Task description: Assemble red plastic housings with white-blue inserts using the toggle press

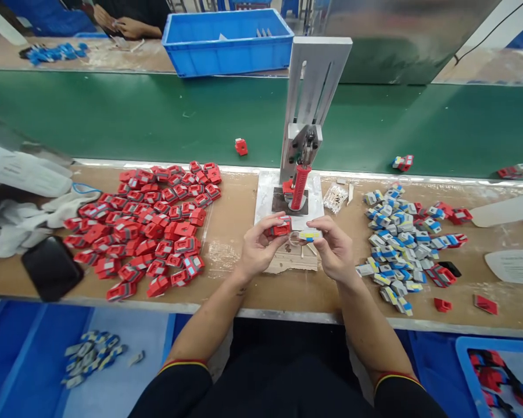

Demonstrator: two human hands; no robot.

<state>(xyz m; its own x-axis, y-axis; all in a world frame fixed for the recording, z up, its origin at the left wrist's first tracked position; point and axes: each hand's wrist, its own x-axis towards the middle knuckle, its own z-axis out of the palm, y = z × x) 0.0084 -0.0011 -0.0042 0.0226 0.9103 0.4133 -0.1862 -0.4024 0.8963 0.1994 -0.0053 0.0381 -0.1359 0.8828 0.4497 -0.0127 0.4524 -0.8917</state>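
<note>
Left hand (258,247) pinches a red housing (279,229), right hand (333,247) grips a grey-blue insert (310,234), the two parts just apart over the workbench (230,232), right before the hand press (303,145). Red pile (148,226) lies left, grey-blue pile (396,244) right.

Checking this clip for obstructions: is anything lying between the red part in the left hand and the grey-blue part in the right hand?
Nothing visible does. The left hand holds the red part and the right hand holds the grey-blue part; only open air separates the two above the workbench. The press stands behind them.
</note>
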